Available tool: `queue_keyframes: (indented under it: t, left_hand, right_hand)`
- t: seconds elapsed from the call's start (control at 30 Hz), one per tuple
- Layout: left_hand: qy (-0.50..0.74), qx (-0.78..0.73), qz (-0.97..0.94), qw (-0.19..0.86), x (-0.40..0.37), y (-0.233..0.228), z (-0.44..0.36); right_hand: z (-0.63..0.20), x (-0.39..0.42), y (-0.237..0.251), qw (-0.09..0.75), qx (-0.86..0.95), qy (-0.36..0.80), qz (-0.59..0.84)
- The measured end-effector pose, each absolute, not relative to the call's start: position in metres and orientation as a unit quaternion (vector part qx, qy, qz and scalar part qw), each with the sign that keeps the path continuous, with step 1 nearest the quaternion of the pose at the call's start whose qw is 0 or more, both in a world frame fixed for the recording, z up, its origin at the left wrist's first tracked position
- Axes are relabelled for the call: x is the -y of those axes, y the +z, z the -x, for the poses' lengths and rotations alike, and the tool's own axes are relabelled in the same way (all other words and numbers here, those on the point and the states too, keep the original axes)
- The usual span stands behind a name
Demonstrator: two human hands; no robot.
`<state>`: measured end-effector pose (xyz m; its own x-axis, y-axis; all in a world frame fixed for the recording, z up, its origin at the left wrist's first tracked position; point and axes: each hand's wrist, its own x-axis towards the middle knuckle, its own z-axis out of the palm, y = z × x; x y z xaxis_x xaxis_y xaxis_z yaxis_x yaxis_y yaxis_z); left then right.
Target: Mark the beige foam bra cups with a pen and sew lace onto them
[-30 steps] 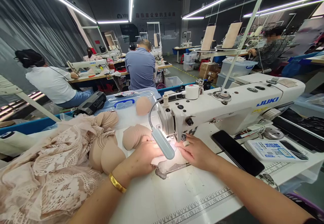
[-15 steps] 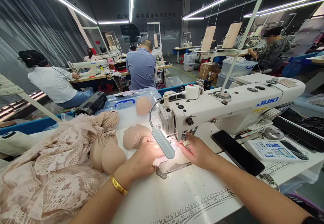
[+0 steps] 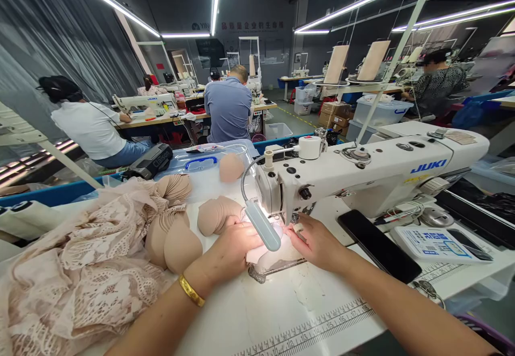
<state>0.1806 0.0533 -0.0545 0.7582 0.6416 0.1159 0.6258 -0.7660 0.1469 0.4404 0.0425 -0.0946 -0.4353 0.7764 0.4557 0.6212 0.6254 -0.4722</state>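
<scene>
1. Worktop (image 3: pixel 330 313): smooth, white and hard, with a printed ruler scale along the near edge.
2. Left hand (image 3: pixel 233 243): palm down on the pale pink fabric (image 3: pixel 254 256), a gold bangle (image 3: pixel 191 291) at the wrist. The fingertips are behind the lamp head (image 3: pixel 263 226); whether they pinch or only press, I cannot tell.
3. Right hand (image 3: pixel 317 240): fingers bent, tips at the fabric's right side, beside the needle area. Their grip cannot be confirmed.
4. Fabric position: between the hands — rightward of the left palm, leftward of the right fingertips. More of its visible part adjoins the left hand; the long axis is hidden. The material appears thin and soft.
5. Sewing machine (image 3: pixel 374 165): rigid, glossy white arm, extending rightward.
6. Left of the machine: fanned stacks of matte beige rounded pads (image 3: pixel 183 249), beside crumpled openwork lace (image 3: pixel 92 270).
7. Beyond: a translucent plastic box (image 3: pixel 201 176) with a blue handle, then seated co-workers (image 3: pixel 228 106).
</scene>
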Motion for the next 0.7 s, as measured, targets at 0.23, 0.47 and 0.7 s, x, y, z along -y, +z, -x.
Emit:
queue_keyframes:
  t: [0.23, 0.47, 0.7]
  left_hand:
    - [0.097, -0.342, -0.934, 0.038, -0.049, -0.065, -0.183]
    - [0.150, -0.297, -0.943, -0.024, -0.039, -0.074, -0.181]
    - [0.171, -0.257, -0.950, -0.051, -0.022, -0.072, -0.186]
  right_hand:
    - [-0.441, -0.043, -0.097, 0.339, 0.848, 0.116, 0.391]
    - [-0.440, -0.039, -0.090, 0.292, 0.869, 0.134, 0.375]
    - [-0.440, -0.034, -0.088, 0.194, 0.925, 0.145, 0.293]
